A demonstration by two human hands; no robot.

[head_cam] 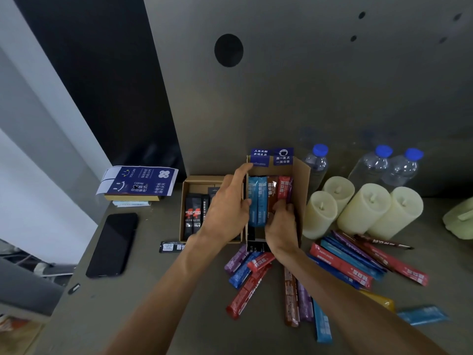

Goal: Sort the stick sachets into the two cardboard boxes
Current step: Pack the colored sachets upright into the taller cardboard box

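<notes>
Two cardboard boxes stand side by side on the table. The left box (188, 180) holds black sachets (192, 216). The right box (303, 180) holds coloured sachets: blue (257, 201), brown (272, 192) and red (283, 188). My left hand (226, 206) grips the right box's left wall, thumb against the blue sachets. My right hand (281, 226) reaches into that box and pinches the lower ends of the brown and red sachets. Several loose coloured sachets (343, 262) lie in front and to the right. One black sachet (171, 246) lies before the left box.
A black phone (112, 244) lies at the left. A blue printed carton (138, 183) rests on a stack behind it. Several cream candles (363, 208) and three water bottles (381, 162) stand at the right, against a grey back panel. A pale green object (460, 219) sits far right.
</notes>
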